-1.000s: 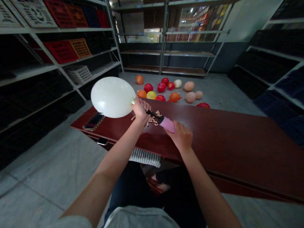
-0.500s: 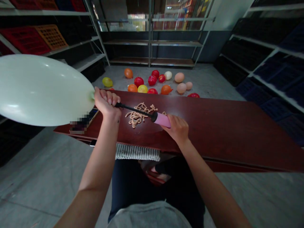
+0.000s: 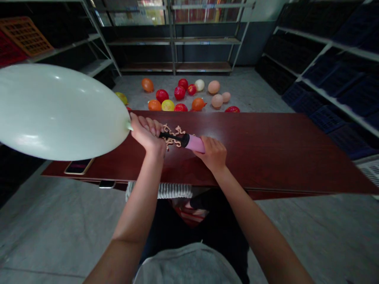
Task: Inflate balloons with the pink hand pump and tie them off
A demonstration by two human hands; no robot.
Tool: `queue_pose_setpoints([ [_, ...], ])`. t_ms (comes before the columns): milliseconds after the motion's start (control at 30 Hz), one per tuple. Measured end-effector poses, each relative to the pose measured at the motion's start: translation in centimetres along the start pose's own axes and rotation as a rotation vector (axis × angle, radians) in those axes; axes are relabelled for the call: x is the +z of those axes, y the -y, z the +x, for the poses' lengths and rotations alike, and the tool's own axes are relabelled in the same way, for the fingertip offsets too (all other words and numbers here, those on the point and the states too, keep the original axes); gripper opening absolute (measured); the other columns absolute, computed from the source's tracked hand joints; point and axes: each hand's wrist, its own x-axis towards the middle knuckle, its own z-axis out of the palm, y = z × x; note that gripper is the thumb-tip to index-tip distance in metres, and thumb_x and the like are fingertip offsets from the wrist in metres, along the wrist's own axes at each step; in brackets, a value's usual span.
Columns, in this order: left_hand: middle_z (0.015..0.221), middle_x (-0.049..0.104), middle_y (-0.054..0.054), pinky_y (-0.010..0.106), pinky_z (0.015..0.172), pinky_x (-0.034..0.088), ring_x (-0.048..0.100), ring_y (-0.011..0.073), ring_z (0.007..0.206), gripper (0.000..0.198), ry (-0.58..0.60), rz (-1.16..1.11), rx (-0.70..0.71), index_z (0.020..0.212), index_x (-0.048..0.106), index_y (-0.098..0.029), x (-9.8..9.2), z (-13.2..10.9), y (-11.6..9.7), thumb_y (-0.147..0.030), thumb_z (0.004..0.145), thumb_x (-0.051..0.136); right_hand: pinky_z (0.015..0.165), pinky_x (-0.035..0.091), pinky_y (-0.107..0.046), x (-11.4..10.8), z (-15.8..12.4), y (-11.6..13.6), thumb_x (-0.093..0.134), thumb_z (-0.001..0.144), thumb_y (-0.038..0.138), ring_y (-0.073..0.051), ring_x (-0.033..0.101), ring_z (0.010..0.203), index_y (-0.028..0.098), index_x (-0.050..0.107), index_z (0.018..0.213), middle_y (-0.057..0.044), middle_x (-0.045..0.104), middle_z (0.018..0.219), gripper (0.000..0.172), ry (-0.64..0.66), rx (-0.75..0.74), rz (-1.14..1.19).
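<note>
Your left grip (image 3: pixel 147 134) is closed, fingers curled over the neck of the inflated pale green balloon (image 3: pixel 59 112) and around the black tube of the hand pump (image 3: pixel 170 137); your fingers hide exactly where the tube meets the neck. The balloon is held in the air, off the desk, and runs out to the left edge of the view, with its small knob of neck showing just past your fingers. Your right grip (image 3: pixel 211 154) is closed on the pink barrel of the pump (image 3: pixel 194 143), which lies nearly level just above the desk (image 3: pixel 266 150). Right beneath the pump, between your hands, sits a tangle of thin tan uninflated balloons (image 3: pixel 173 136), partly hidden by the tube.

The dark red desk also carries a phone (image 3: pixel 78 166) near its left end, under the balloon, and a second phone (image 3: pixel 106 184) shows below its near edge. Past the far edge, a scatter of inflated red, orange, yellow, white and peach balloons (image 3: pixel 180 94) lies on the grey floor (image 3: pixel 53 225). Metal shelves (image 3: pixel 177 43) stand behind them, and more shelves holding dark crates (image 3: pixel 325 79) run along the right.
</note>
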Motion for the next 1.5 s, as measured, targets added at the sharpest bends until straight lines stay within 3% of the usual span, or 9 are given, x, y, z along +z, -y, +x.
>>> queue_pose_setpoints([
  [167,0.043,0.016,-0.007,0.024,0.037,0.021,0.018,0.0079,0.031,0.053,-0.027,0.028,-0.062,0.057,0.017,-0.022,0.1,-2.0,4.4,-0.037,0.1,0.043,0.072,0.036,-0.032,0.3,-0.1,0.0,0.05,0.092,0.059,-0.022,0.06,0.079,0.016,0.062,0.112,-0.008,0.069,0.088,0.048,-0.045,-0.006,-0.024],
  [300,0.043,0.018,-0.007,0.023,0.037,0.023,0.021,0.0072,0.03,0.053,-0.019,0.046,-0.088,0.057,0.019,-0.022,0.0,-2.0,4.9,-0.04,0.101,0.042,0.07,0.035,-0.032,0.3,-0.1,0.0,0.05,0.092,0.059,-0.022,0.06,0.08,0.016,0.061,0.115,-0.009,0.069,0.09,0.049,-0.027,0.013,-0.005],
  [600,0.039,0.019,-0.007,0.026,0.036,0.021,0.021,0.0087,0.029,0.05,0.021,-0.009,-0.077,0.054,0.021,-0.022,-0.8,-0.7,1.9,-0.031,0.101,0.037,0.072,0.035,-0.032,-0.2,-0.3,0.4,0.048,0.094,0.056,-0.022,0.059,0.082,0.016,0.058,0.122,-0.01,0.069,0.095,0.049,-0.041,-0.07,-0.01],
  [967,0.04,0.018,-0.007,0.024,0.039,0.021,0.017,0.0075,0.033,0.055,0.028,0.01,-0.021,0.053,0.023,-0.02,-0.5,3.2,-5.0,-0.038,0.103,0.038,0.07,0.035,-0.033,-0.9,-0.3,0.5,0.052,0.093,0.054,-0.022,0.06,0.079,0.016,0.059,0.119,-0.008,0.07,0.092,0.047,-0.095,-0.089,-0.031],
  [1167,0.04,0.016,-0.006,0.027,0.041,0.018,0.015,0.0078,0.033,0.056,0.072,0.024,0.064,0.051,0.022,-0.02,-0.8,3.3,-7.3,-0.033,0.104,0.034,0.072,0.037,-0.032,-0.9,-0.4,0.5,0.056,0.091,0.048,-0.021,0.06,0.081,0.016,0.059,0.119,-0.009,0.07,0.091,0.042,-0.119,-0.101,0.017],
  [1333,0.04,0.015,-0.006,0.027,0.039,0.016,0.012,0.008,0.034,0.057,0.054,0.002,0.071,0.051,0.021,-0.02,-0.2,2.2,-5.8,-0.033,0.105,0.032,0.072,0.039,-0.031,-0.5,-0.2,0.1,0.057,0.09,0.047,-0.021,0.061,0.08,0.017,0.061,0.112,-0.008,0.071,0.093,0.038,-0.141,-0.058,0.03],
  [1500,0.036,0.016,-0.006,0.027,0.036,0.017,0.013,0.008,0.031,0.059,0.071,-0.031,0.022,0.049,0.022,-0.021,1.0,0.1,-1.7,-0.033,0.105,0.034,0.072,0.039,-0.031,-0.5,0.0,0.1,0.057,0.091,0.05,-0.02,0.062,0.079,0.016,0.062,0.111,-0.007,0.071,0.091,0.04,-0.15,-0.039,0.047],
])
